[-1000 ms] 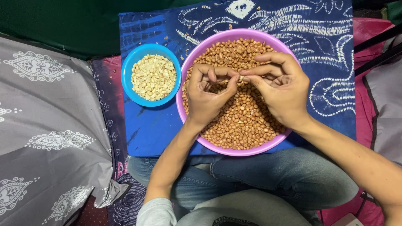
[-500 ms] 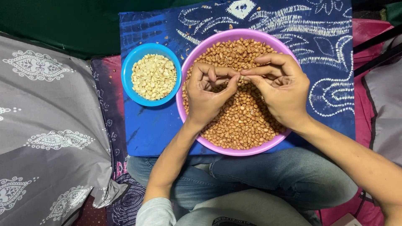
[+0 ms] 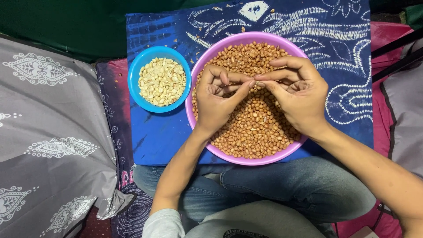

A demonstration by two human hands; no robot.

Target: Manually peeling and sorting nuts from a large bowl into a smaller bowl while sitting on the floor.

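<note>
A large purple bowl (image 3: pixel 196 70) full of brown-skinned peanuts (image 3: pixel 255 132) rests on a blue patterned cloth. Both my hands hover over the middle of it. My left hand (image 3: pixel 217 102) and my right hand (image 3: pixel 296 93) meet fingertip to fingertip, pinching one small peanut (image 3: pixel 254 83) between thumbs and forefingers. A smaller blue bowl (image 3: pixel 134 72) to the left holds pale skinned peanuts (image 3: pixel 161 82).
The blue cloth (image 3: pixel 158 136) has white tie-dye patterns and scattered bits of peanut skin near the top. A grey patterned cushion (image 3: pixel 48 132) lies at the left. Pink fabric (image 3: pixel 383 114) shows at the right. My crossed legs in jeans (image 3: pixel 282 185) are below the bowl.
My fingertips have shifted slightly as they work on the peanut; the view has drifted a little. The bowls have not moved.
</note>
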